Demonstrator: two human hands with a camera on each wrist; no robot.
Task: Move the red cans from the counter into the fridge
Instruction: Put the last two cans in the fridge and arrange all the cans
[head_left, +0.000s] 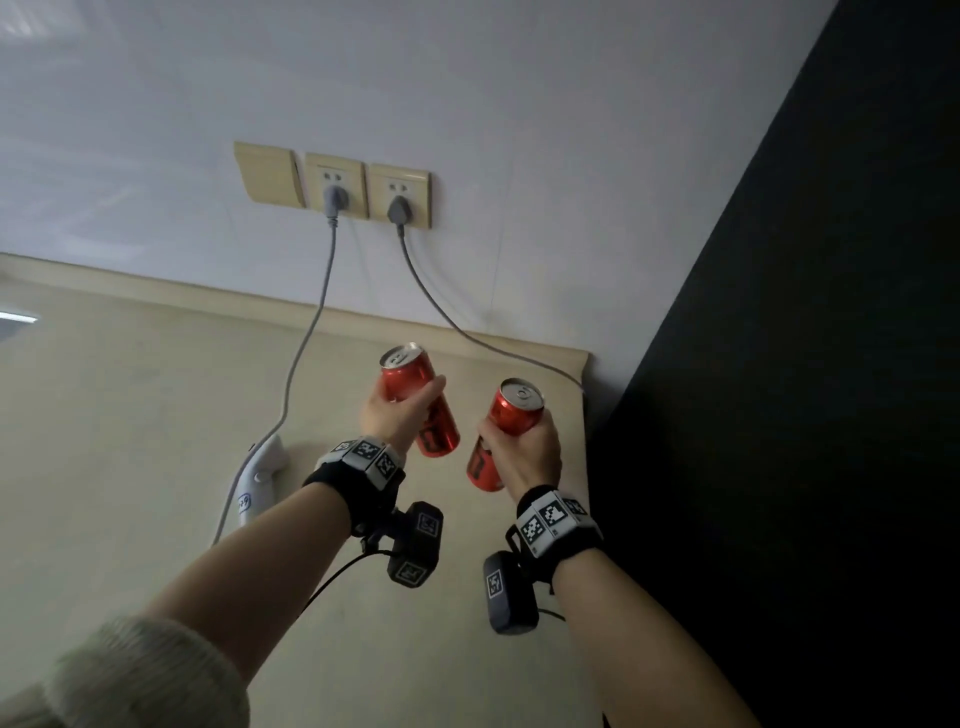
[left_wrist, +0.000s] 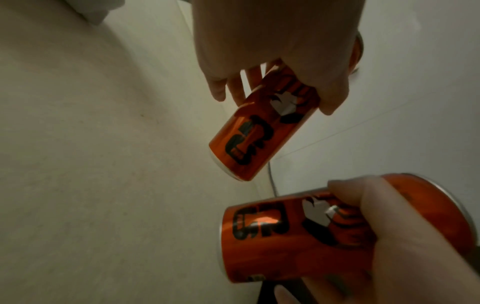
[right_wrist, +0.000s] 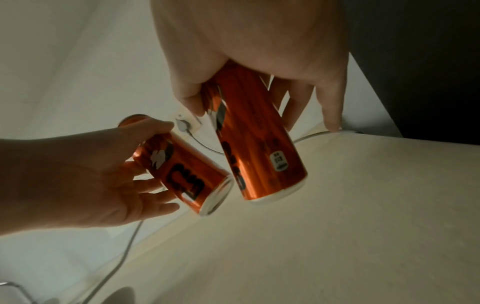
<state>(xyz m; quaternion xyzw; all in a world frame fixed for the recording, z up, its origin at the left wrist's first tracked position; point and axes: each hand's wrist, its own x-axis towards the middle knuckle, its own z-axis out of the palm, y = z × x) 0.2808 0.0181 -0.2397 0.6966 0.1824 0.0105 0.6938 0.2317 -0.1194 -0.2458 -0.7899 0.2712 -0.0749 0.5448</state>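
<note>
Toward the left of the counter (head_left: 156, 415), a white handheld device (head_left: 262, 475) lies on the beige top, its grey cable (head_left: 306, 332) running up to one of the wall sockets (head_left: 335, 184); a second cable (head_left: 467, 332) trails from the neighbouring socket along the back edge to the back right corner. Just right of that device, the left hand (head_left: 392, 415) is wrapped round the upper body of the left red can (head_left: 421, 397), thumb across its front, holding it clear of the counter and leaning with its silver top toward the wall. Close beside it, apart but not touching, the right hand (head_left: 524, 452) grips the right red can (head_left: 506, 431) the same way, its top tipped away. Both cans are in the air above the right end of the counter, probably so that two go in one trip. To the right a dark panel (head_left: 805, 364) stands flush against the counter's right edge; it may be the fridge, though no door or handle shows. Each can carries bold black lettering and a white-and-black figure on metallic red; the lettering cannot be read, and a small grey mark (right_wrist: 279, 161) low on the right can is too small to make out.
</note>
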